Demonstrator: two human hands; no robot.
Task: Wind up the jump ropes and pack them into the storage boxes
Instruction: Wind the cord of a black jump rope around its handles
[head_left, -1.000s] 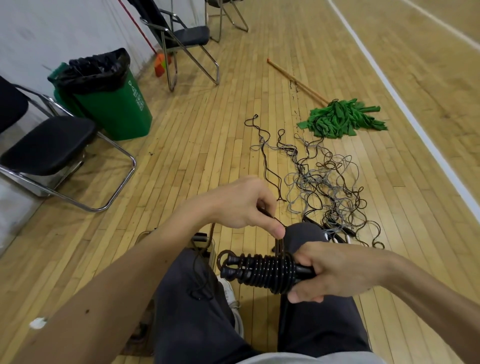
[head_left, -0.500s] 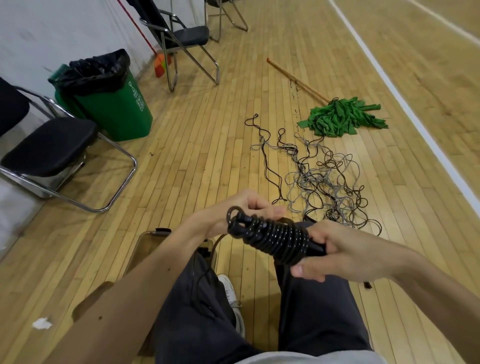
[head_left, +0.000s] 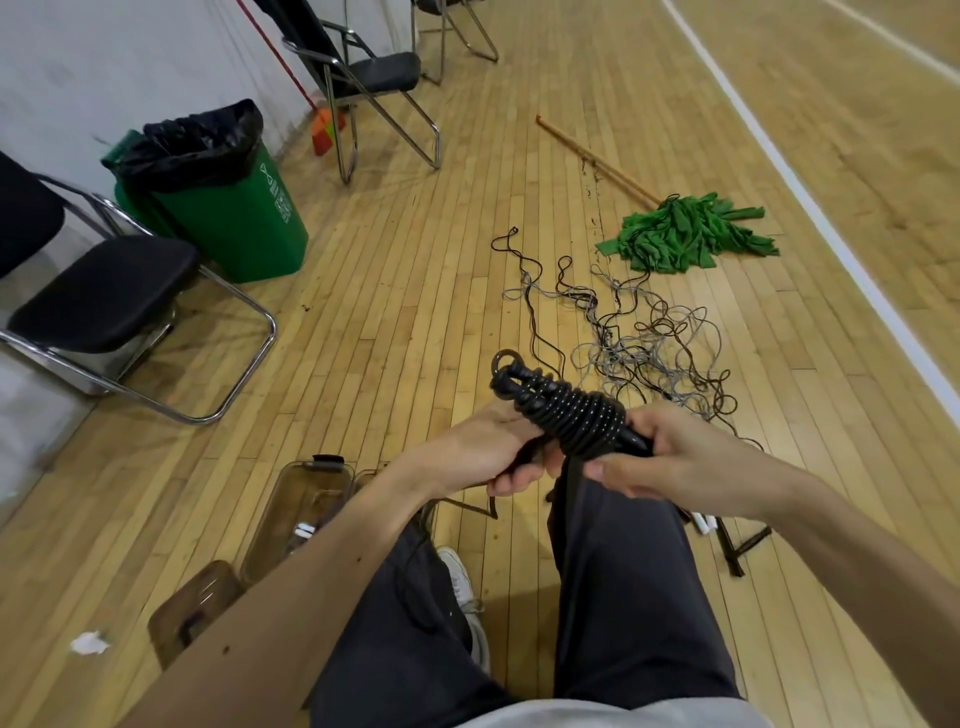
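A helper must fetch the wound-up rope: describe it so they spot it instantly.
From the green mop, come nearer past the loose tangle on the floor. The jump rope is held by the left hand and right hand, above the dark trousers. It alone is black cord coiled tightly round its handles.

A black jump rope (head_left: 571, 415) is wound in tight coils round its handles into a thick bundle. It tilts up to the left, gripped by the left hand (head_left: 483, 452) and right hand (head_left: 670, 457). Beyond it, loose black and grey ropes (head_left: 644, 348) sprawl on the floor (head_left: 415, 312) (cords crossing everywhere). Two clear brownish storage boxes (head_left: 280, 504) sit on the floor's near-left part.
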